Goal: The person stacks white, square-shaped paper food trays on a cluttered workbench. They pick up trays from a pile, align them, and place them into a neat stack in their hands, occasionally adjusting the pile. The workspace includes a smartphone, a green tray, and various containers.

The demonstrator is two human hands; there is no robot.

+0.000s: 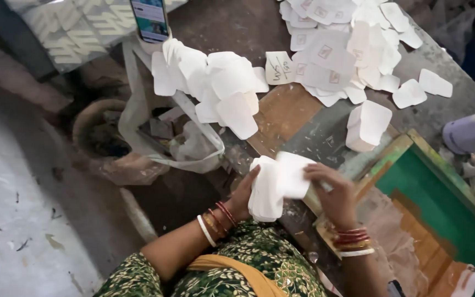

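My left hand [243,192] grips a thick stack of white cut pieces [268,190] from below, just above my lap. My right hand [333,192] pinches the top white piece [292,173] of that stack at its right edge, lifting it partly off. Both wrists carry red and white bangles. A small stack of the same white pieces [366,125] stands on the table just beyond my right hand.
More white pieces lie in a heap [215,85] at the table's left edge and spread across the far table [342,44]. A phone [149,19] leans upright at the back. A green-framed board [435,198] lies at right. A basket [97,129] and plastic bag [188,148] sit on the floor.
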